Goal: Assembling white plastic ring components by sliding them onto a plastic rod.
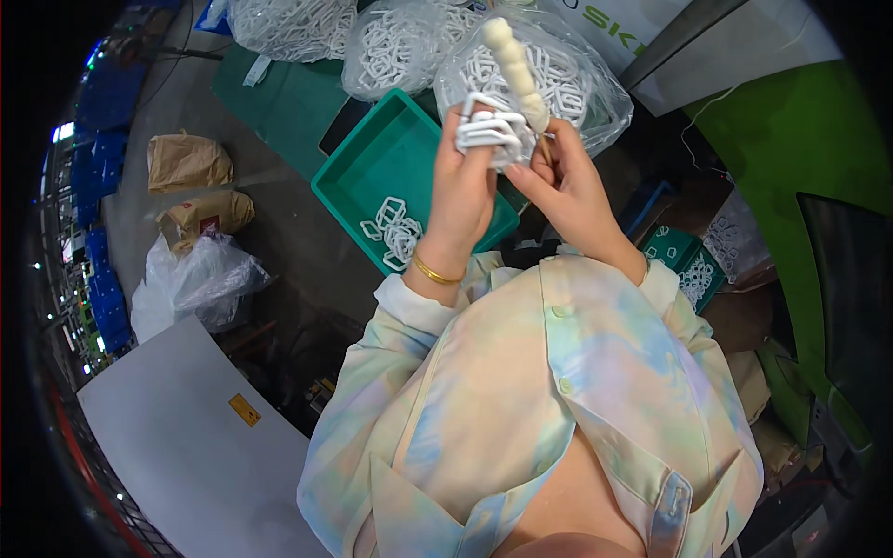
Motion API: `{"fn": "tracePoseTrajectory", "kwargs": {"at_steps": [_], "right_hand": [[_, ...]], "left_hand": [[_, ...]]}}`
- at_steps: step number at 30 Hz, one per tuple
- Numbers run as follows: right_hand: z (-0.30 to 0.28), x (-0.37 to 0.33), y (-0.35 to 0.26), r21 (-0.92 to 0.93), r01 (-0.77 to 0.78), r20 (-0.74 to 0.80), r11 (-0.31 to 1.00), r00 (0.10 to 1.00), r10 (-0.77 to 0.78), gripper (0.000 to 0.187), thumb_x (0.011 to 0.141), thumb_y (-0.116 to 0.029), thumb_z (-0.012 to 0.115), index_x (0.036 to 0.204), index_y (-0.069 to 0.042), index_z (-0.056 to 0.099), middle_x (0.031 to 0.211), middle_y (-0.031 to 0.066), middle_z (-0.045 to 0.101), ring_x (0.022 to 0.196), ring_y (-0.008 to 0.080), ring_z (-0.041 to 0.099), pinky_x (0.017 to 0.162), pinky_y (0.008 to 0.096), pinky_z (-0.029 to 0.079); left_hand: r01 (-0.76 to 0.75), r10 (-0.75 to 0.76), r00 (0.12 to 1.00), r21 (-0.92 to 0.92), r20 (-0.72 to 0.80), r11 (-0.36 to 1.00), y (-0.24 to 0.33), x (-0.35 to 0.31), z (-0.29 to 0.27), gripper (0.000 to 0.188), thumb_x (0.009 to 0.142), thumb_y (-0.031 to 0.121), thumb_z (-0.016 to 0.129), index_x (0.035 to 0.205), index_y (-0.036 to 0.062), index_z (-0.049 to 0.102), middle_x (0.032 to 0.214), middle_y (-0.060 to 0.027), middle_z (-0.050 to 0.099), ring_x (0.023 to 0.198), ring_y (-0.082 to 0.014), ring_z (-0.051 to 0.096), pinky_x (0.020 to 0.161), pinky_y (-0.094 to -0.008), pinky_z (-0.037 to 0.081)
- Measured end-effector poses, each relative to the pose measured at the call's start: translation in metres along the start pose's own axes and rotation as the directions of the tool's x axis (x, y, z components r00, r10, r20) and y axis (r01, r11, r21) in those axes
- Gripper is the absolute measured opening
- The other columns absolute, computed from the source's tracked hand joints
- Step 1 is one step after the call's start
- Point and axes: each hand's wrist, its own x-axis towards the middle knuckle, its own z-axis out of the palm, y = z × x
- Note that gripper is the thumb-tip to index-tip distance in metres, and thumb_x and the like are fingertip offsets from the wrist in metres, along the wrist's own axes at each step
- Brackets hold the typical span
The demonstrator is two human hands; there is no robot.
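My left hand (462, 181) is closed around a bunch of white plastic frames (493, 130), shaped like rounded open links. Beside it, the fingers of my right hand (567, 172) are closed on the thin stem of a cream-coloured stick of stacked round lumps (513, 70), which points up and away from me. My right thumb reaches toward the lower side of the frames; whether it touches them I cannot tell. Below my hands a green plastic bin (367, 153) holds several more white frames (395, 232) in its near left corner.
Clear plastic bags (600, 112) full of white frames line the far side. A smaller green bin (712, 284) with white parts stands at right. Brown paper bags (191, 163) and a crumpled plastic bag (200, 284) lie at left, near a grey-white panel (186, 437).
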Motion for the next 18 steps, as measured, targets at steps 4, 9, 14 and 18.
{"fn": "tracePoseTrajectory", "kwargs": {"at_steps": [4,9,14,18], "right_hand": [[-0.003,0.004,0.002,0.169,-0.009,-0.018,0.986,1.0,0.013,0.034,0.087,-0.015,0.069,0.112,0.0,0.051,0.072,-0.0028,0.038,0.066,0.0056,0.037,0.06,0.0229,0.036],[-0.01,0.001,-0.013,-0.193,0.024,-0.039,0.981,0.999,-0.032,0.032,0.086,-0.015,0.068,0.108,0.0,0.05,0.076,0.0075,0.057,0.065,0.0129,0.053,0.058,0.0309,0.043],[-0.008,-0.001,-0.018,-0.195,0.064,-0.072,0.979,0.994,-0.08,0.025,0.091,-0.016,0.063,0.106,-0.001,0.05,0.078,0.0145,0.062,0.066,0.0268,0.061,0.06,0.0379,0.046],[-0.016,-0.009,0.004,-0.486,0.182,0.05,0.855,0.982,-0.181,0.013,0.096,-0.018,0.055,0.099,-0.006,0.053,0.076,0.0172,0.061,0.066,0.0391,0.061,0.058,0.0457,0.045]], "left_hand": [[0.026,-0.032,0.999,0.175,0.031,0.984,-0.003,-0.008,0.008,0.019,0.098,0.003,0.053,0.117,0.0038,0.051,0.109,-0.0031,0.058,0.1,-0.0082,0.056,0.086,-0.0255,0.047],[-0.294,0.277,0.942,0.863,0.189,0.411,0.007,0.0,0.003,0.025,0.087,-0.002,0.057,0.111,0.0017,0.054,0.109,-0.011,0.061,0.096,-0.0208,0.062,0.084,-0.0317,0.05],[-0.355,0.2,0.929,0.898,0.31,0.261,0.007,0.015,-0.013,0.032,0.078,-0.004,0.058,0.111,-0.0011,0.056,0.101,-0.0203,0.061,0.094,-0.038,0.062,0.078,-0.0401,0.05],[-0.234,0.193,0.967,0.884,0.167,0.405,0.005,0.021,-0.024,0.026,0.086,-0.002,0.051,0.111,-0.0009,0.058,0.097,-0.0142,0.063,0.088,-0.0272,0.063,0.079,-0.0364,0.05]]}}
